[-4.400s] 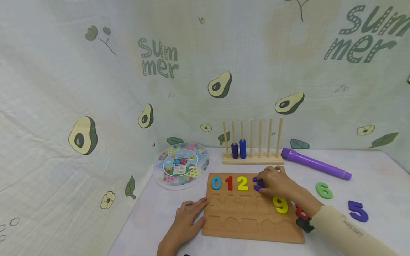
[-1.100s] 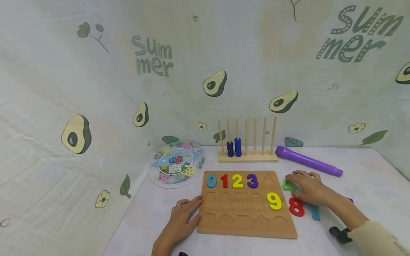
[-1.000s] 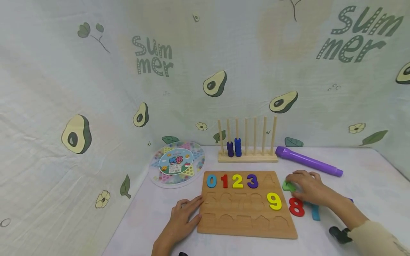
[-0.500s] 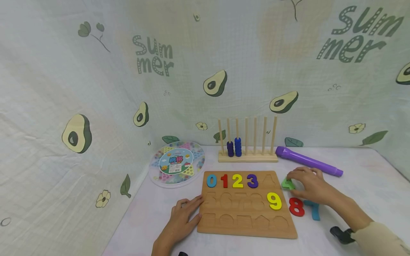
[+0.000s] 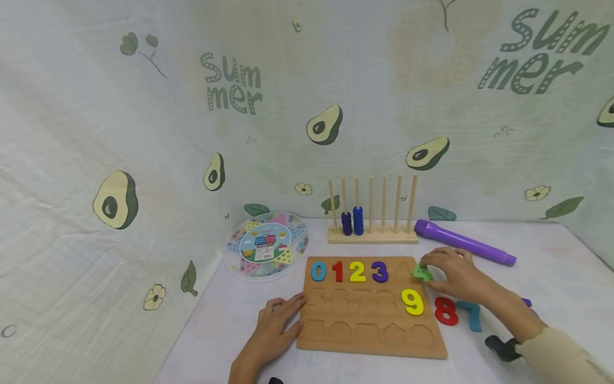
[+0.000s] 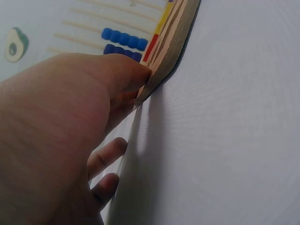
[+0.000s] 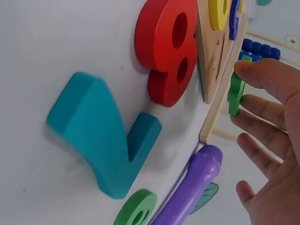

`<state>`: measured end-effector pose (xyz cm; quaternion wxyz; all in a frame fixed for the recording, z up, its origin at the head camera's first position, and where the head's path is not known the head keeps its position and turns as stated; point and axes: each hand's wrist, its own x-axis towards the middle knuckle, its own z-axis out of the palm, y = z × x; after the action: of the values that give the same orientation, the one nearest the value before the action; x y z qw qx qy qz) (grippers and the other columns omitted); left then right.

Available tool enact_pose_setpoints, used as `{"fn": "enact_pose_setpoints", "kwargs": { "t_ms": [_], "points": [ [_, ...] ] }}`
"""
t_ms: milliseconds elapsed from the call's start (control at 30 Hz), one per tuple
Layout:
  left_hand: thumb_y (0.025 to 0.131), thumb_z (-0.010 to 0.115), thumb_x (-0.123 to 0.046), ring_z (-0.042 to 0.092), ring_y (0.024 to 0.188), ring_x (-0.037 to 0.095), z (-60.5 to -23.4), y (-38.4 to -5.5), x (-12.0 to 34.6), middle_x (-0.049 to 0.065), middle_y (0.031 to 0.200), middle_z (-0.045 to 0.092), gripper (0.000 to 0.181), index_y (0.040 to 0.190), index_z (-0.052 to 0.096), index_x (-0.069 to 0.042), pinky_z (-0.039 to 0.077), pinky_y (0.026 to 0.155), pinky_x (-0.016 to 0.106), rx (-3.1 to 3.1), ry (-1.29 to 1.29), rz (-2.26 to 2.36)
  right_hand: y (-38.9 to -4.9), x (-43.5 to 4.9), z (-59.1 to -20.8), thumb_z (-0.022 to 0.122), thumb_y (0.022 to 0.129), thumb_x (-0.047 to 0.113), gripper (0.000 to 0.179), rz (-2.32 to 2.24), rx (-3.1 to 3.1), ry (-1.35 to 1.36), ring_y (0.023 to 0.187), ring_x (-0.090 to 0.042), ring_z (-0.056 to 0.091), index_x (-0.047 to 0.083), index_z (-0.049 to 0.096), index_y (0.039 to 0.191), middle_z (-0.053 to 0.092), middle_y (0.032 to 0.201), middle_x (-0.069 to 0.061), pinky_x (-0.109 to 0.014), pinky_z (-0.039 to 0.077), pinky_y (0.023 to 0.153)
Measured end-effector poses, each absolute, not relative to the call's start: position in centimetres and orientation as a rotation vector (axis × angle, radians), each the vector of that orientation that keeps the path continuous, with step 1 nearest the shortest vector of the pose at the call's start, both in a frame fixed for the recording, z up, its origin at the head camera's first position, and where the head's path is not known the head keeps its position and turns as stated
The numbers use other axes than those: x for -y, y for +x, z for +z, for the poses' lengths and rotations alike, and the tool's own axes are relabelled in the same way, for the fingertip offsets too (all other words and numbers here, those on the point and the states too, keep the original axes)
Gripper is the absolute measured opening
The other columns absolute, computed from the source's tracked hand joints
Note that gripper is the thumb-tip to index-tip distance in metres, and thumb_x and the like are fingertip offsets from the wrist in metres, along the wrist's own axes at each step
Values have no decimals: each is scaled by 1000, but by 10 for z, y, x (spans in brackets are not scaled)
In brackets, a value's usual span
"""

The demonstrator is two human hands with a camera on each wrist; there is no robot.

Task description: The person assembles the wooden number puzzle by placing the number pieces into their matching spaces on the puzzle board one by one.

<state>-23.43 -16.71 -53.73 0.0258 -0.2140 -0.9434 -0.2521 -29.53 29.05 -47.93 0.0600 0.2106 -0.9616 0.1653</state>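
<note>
A wooden number board (image 5: 350,341) lies on the table in the head view. Blue 0 (image 5: 318,271), red 1 (image 5: 338,271), yellow 2 (image 5: 357,271) and purple 3 (image 5: 379,271) sit in its top row. Between thumb and fingertips, my right hand (image 5: 455,273) pinches a green number 4 (image 5: 422,273) at the board's upper right corner. The right wrist view shows that piece (image 7: 236,89) edge-on and raised. A yellow 9 (image 5: 412,302) sits at the right of the middle row. My left hand (image 5: 273,330) touches the board's left edge with thumb and fingertips.
Right of the board lie a red 8 (image 5: 446,311), a blue 7 (image 5: 472,316) and a green piece (image 7: 136,208). Behind stand a peg abacus (image 5: 373,239) with blue beads and a purple stick (image 5: 465,243). A round game box (image 5: 266,245) is at the back left.
The purple 3 went from the right hand's fingers into the top row. The right hand then reached the green 4 beside the board and has brought it left to the corner. The left hand stays.
</note>
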Motion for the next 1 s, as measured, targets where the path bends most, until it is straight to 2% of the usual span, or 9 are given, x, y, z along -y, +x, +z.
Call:
{"fn": "enact_pose_setpoints", "kwargs": {
  "t_ms": [400,1000],
  "points": [
    [101,56,-38,37,123,21,-534,-234,166,-13,153,45,48,148,52,-25,31,91,48,2947,-638,-811,-304,-276,-478,87,77,26,35,511,2888,685,122,-41,45,15,73,108,70,112,-5,-68,20,97],
    [101,57,-37,37,123,21,-531,-233,165,-12,153,44,48,148,52,-24,32,90,47,2946,-649,-795,-312,-267,-486,85,79,26,36,505,2931,715,121,-40,46,13,73,111,70,113,-5,-68,19,96]
  ]
}}
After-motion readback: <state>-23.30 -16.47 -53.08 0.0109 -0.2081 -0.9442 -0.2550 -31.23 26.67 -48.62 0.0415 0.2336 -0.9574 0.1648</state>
